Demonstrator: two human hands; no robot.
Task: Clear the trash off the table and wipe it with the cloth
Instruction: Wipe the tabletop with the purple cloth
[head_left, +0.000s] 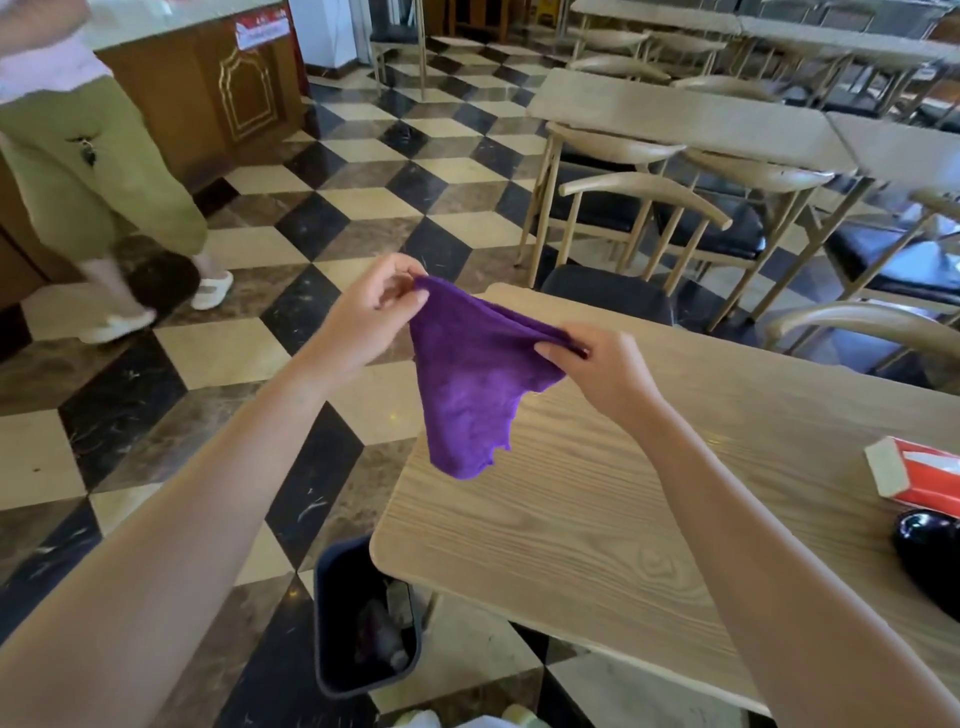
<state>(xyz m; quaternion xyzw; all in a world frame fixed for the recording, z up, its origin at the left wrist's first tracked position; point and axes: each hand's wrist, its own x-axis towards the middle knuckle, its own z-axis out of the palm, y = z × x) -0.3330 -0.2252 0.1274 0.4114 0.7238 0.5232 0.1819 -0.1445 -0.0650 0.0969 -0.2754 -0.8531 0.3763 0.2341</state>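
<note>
Wood-grain table (597, 530) with a rounded corner at 6 o'clock; checkered floor (218, 332) lies open toward 9.
Left hand (371, 312) and right hand (602, 364) each pinch the top edge of the cloth (467, 384), which hangs above the table's corner. Bin (330, 623) at 6, just beside the table edge, holds trash (384, 629). Box (919, 475) at 3.

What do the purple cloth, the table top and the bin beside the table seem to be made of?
Purple cloth: soft fabric, probably microfibre; it hangs limp and its fuzzy surface is matt.
Table top: pale wood or wood-look laminate, smooth; lined grain and one knot show.
Bin: probably dark plastic; thin, smooth, matt wall.
</note>
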